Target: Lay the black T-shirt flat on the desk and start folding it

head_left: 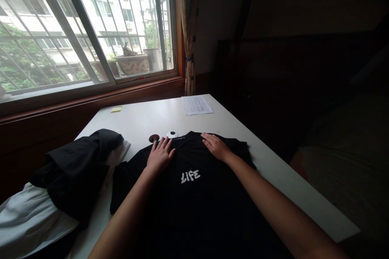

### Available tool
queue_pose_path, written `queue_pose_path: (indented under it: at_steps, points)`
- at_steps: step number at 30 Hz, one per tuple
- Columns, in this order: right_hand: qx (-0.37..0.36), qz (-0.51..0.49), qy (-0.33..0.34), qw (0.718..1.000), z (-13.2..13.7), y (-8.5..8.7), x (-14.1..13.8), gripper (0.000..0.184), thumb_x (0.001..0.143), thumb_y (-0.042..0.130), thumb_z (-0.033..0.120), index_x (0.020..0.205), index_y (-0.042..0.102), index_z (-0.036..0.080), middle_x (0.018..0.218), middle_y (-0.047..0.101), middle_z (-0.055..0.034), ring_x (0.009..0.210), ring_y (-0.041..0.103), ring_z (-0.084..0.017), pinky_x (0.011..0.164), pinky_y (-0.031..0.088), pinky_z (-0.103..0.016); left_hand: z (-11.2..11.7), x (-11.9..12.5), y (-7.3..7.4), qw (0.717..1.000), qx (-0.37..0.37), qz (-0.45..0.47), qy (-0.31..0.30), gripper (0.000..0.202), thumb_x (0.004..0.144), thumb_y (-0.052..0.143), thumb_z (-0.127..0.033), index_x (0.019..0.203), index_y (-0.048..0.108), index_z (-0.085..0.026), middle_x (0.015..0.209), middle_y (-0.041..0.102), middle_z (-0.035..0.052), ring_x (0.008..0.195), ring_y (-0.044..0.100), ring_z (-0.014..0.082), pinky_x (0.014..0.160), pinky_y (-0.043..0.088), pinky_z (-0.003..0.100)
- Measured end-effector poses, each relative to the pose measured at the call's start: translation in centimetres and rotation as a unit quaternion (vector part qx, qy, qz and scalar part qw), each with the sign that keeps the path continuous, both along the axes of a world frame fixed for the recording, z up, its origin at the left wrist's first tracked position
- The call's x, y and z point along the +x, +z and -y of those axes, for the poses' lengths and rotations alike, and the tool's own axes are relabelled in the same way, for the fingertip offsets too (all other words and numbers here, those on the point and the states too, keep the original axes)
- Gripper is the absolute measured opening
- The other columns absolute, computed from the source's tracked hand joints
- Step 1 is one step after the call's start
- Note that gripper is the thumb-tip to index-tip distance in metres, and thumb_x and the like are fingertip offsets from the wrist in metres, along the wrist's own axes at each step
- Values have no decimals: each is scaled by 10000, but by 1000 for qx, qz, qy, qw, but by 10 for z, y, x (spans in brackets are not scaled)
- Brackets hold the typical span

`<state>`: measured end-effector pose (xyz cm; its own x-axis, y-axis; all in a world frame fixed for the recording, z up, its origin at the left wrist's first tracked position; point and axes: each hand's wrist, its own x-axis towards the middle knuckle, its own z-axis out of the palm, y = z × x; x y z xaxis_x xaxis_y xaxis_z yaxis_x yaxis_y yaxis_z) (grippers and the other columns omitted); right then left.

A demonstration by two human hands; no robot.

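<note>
A black T-shirt (194,206) with white "LIFE" lettering lies spread flat on the white table (146,119), collar toward the far side. My left hand (160,154) rests flat on the shirt's left shoulder, fingers stretched out. My right hand (215,145) lies flat on the right shoulder near the collar, fingers extended too. Neither hand holds anything.
A pile of black and white clothes (69,174) sits at the table's left. Beyond the collar are a small white round object (172,134) and a dark round cable hole (154,138). A printed sheet (197,105) and a yellow note (116,109) lie near the window.
</note>
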<state>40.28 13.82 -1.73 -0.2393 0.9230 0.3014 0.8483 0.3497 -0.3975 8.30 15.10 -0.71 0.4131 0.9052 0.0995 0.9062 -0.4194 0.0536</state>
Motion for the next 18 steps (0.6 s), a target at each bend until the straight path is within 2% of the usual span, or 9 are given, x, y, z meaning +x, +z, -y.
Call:
queue_pose_path:
  at_steps: [7,10,13,15,18]
  points:
    - [20,93,-74,993,25,-6,74,501,1039,370,406,1442,564,182,1526,529,-110,1424,463,-270,1210,336,-488,0,0,-1,1000,4,5,-1,642,1057,271,-565,1599,319,-223,1682,203,39,1572,117,233,1284,89,501]
    - [33,123,-159,979,39,-7,104,455,1010,434,365,1399,590,187,1475,570,-122,1370,494,-295,1169,373,-482,0,0,-1,1000,4,7,-1,643,1055,279,-565,1599,319,-225,1681,209,43,1571,120,238,1282,96,497]
    - [32,129,-255,958,55,-8,127,471,975,515,453,1353,610,189,1394,603,-155,1294,518,-348,1087,427,-500,0,0,-1,1000,4,9,-1,636,1054,282,-566,1600,318,-242,1678,224,38,1571,123,243,1280,105,497]
    - [14,115,-309,944,63,-8,140,499,928,572,558,1256,663,193,1302,631,-168,1218,554,-362,1044,443,-507,0,0,-1,1000,4,10,0,633,1053,281,-569,1601,316,-254,1677,231,33,1571,124,243,1279,107,498]
    - [-36,45,-356,933,71,-5,153,451,814,685,624,961,730,200,1042,696,-130,1037,638,-322,985,471,-471,0,1,-1,1000,5,9,0,632,1054,276,-566,1598,323,-247,1678,227,37,1570,133,243,1280,99,499]
